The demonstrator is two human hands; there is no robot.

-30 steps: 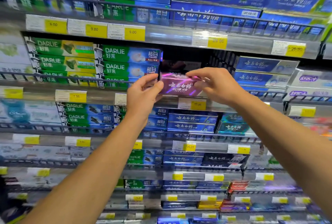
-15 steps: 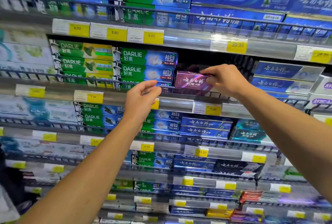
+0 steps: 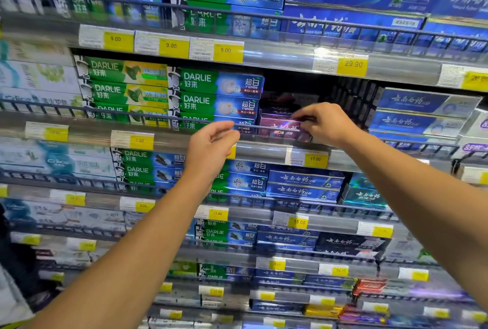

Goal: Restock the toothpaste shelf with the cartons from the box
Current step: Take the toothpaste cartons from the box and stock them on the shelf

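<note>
A purple toothpaste carton (image 3: 280, 128) lies on the shelf behind the wire rail (image 3: 343, 141), in the dark gap between the green-and-blue Darlie cartons (image 3: 216, 96) and the blue cartons (image 3: 420, 115) on the right. My right hand (image 3: 324, 122) holds the carton's right end, thumb and fingers pinching its top edge. My left hand (image 3: 211, 146) hovers just left of the carton in front of the rail, fingers loosely curled and holding nothing. The supply box is not in view.
Several shelves of toothpaste cartons fill the view, each fronted by a wire rail and a price strip with yellow labels (image 3: 315, 159). Behind the purple carton the slot (image 3: 303, 91) is dark and open.
The purple carton has gone from in front of the shelf down behind the wire rail. My left hand let go of it and drew back; my right hand stays on its right end.
</note>
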